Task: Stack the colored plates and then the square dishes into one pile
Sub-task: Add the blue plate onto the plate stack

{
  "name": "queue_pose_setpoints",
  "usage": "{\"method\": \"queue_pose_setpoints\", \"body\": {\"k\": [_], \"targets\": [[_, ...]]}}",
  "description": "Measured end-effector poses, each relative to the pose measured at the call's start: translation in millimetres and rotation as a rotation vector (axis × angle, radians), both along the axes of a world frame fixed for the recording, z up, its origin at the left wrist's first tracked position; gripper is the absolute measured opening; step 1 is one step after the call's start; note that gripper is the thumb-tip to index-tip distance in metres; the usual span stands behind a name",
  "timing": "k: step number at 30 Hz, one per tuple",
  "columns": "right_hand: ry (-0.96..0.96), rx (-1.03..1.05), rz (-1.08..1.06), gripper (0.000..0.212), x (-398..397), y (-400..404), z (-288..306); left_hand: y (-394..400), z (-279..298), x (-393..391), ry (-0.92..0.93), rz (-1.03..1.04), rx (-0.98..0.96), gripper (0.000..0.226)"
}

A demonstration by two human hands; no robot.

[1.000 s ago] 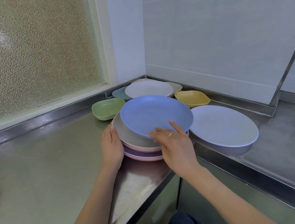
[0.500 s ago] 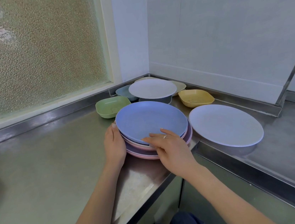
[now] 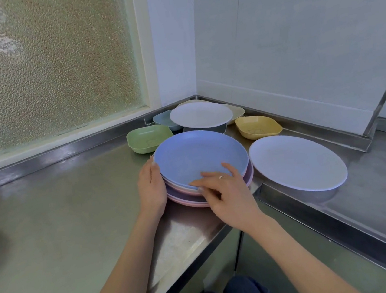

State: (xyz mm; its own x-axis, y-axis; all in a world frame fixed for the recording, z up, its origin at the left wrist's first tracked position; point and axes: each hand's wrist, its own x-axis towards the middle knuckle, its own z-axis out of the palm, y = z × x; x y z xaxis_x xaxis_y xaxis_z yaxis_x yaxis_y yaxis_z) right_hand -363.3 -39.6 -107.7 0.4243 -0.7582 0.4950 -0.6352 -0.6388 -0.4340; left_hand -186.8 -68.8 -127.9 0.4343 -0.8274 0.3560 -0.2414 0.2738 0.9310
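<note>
Fingers (image 3: pixel 211 177) of the right hand (image 3: pixel 229 195) spread loosely on the blue plate (image 3: pixel 198 155), likely squaring it atop the pile; left hand (image 3: pixel 151 188) lies flat against the rim, bracing. White plate (image 3: pixel 296 161) waits beside on the desk (image 3: pixel 56 211).

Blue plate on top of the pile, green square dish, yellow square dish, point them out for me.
blue plate (image 3: pixel 195 155), head view, on its bare centre.
green square dish (image 3: pixel 148 138), head view, on its inner floor.
yellow square dish (image 3: pixel 257 126), head view, on its inner floor.

Steel counter (image 3: pixel 61 211): plates (image 3: pixel 198 155), perhaps five dishes (image 3: pixel 148 138).
</note>
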Motion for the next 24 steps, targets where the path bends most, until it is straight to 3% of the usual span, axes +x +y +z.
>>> {"method": "queue_pose_setpoints", "body": {"k": [4,7,13,24], "targets": [[-0.377,0.108,-0.201,0.028,-13.9,-1.3,-3.7,2.2,2.9,-0.3,0.029,-0.018,0.016,0.039],[-0.519,0.256,-0.352,0.035,-22.9,-2.4,-3.6,5.1,7.7,-2.2,0.05,-0.015,0.027,0.04],[-0.692,0.47,-0.344,0.055,-21.1,-5.8,-5.7,7.6,10.6,-2.7,0.088,0.017,0.054,0.043],[-0.712,0.465,-0.312,0.052,-19.5,-17.6,-0.8,17.8,13.8,-1.2,0.03,0.093,0.146,0.052]]}}
